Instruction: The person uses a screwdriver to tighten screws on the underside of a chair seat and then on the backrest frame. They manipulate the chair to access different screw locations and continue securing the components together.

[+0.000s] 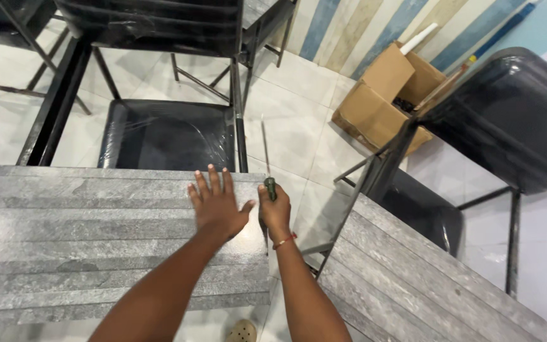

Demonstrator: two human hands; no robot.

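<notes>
A: State the condition of each grip.

B: The right hand (275, 212) is closed in a fist around the dark green handle of a screwdriver (266, 166). The thin metal shaft points up and away from the person, over the floor. The left hand (218, 204) has its grip spread, fingers fanned and palm flat on the grey counter (83, 240), near its far right corner.

A: Position of the hands relative to each other?

B: Just beside each other; the left thumb lies close to the right fist, which sits at the counter's right edge.

A: Surroundings?

B: Beyond the counter's far edge stands a black chair (166, 133) with a plastic-wrapped seat. To the right, a second grey counter (413, 278) is set at an angle, apart from the first. Another black chair (508, 120) stands behind it. An open cardboard box (381, 101) rests on the white tiled floor (299, 114) against the striped wall. A light-coloured shoe (243, 330) shows at the lower edge.
</notes>
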